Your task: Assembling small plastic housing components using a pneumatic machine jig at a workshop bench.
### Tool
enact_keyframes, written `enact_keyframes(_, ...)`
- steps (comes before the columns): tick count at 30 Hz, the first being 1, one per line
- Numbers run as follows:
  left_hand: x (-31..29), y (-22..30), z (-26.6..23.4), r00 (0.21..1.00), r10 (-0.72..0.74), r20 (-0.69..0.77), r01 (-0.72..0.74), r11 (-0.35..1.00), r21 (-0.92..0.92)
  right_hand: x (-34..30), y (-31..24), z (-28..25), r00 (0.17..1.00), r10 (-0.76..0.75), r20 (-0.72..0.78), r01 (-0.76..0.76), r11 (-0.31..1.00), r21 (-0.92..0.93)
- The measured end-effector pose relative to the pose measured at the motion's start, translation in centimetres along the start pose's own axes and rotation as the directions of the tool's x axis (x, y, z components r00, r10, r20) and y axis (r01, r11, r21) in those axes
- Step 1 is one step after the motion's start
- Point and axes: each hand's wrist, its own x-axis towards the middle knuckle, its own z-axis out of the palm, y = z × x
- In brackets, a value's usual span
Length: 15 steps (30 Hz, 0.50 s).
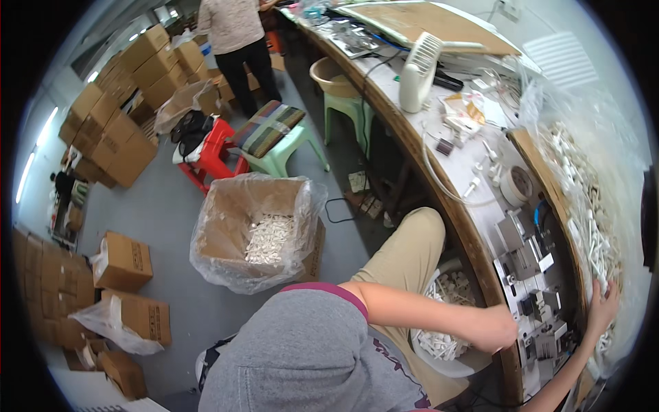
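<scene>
Right-hand fingers (596, 291) touch slender, rod-like white pieces (596, 237).

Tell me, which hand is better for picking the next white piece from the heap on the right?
Probably the right hand: it is right at the heap of white pieces. The left hand is farther away, by the bench's front edge, near the metal fixtures.

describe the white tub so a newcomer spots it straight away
Follow the long, wood-edged workbench down the right side. Beside its lower stretch, partly hidden by the left forearm, is the white tub. Both it and the nearby cardboard box hold white parts, but its walls are white, not brown.
</scene>
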Motion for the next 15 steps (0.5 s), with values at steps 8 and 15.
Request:
enact_keyframes(8, -6.3, -0.6, 9.6, 0.940, 0.074, 0.334, -0.103, 0.992, 0.068, 0.3, -0.7, 1.4, 0.966, 0.191, 0.176, -0.212, 0.971, 0.110)
enact_keyframes(15, -12.1, -0.7, 8.1, 0.878, -0.114, 0.464, 0.108, 0.993, 0.038, 0.2, -1.8, 1.2, 0.984, 0.147, 0.103, -0.158, 0.981, 0.110)
